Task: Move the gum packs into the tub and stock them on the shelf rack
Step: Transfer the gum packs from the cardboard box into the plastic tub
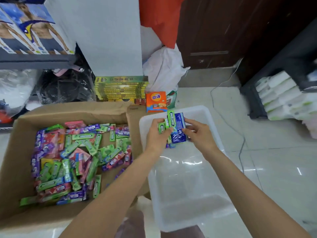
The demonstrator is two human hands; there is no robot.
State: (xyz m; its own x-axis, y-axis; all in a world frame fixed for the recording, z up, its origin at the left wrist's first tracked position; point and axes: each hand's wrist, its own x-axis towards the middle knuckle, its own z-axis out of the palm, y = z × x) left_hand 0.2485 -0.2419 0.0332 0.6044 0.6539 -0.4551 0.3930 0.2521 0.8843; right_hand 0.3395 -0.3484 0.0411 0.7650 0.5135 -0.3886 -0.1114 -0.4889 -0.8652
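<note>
We held a small bundle of gum packs (175,127) between both hands over the far end of the tub (212,117). Our left hand (157,134) gripped the green packs from the left, thumb laid across their faces and fingers curled behind. Our right hand (197,133) pinched the blue packs from the right side, fingertips on the wrapper edge. The two hands pressed inward toward each other, most likely to square the loose packs into one block so that they would go down together rather than scatter. One green pack (171,120) stood higher than the others, not yet aligned.

The bundle hung above the tub floor at its far end; whether its lower end touched the floor we could not tell. The rest of the translucent tub looked bare, so we judged the transfer to be at an early stage.

Just to the left, touching or nearly touching the tub, sat the open cardboard box (109,110) with the main heap of loose packs (77,157) in green, purple, red and blue lying at all angles. Keeping box and tub side by side made each carry short.

Beyond the box stood a stack of yellow-green cartons (121,88) and an orange packet (156,101). No gum rack was in view.
</note>
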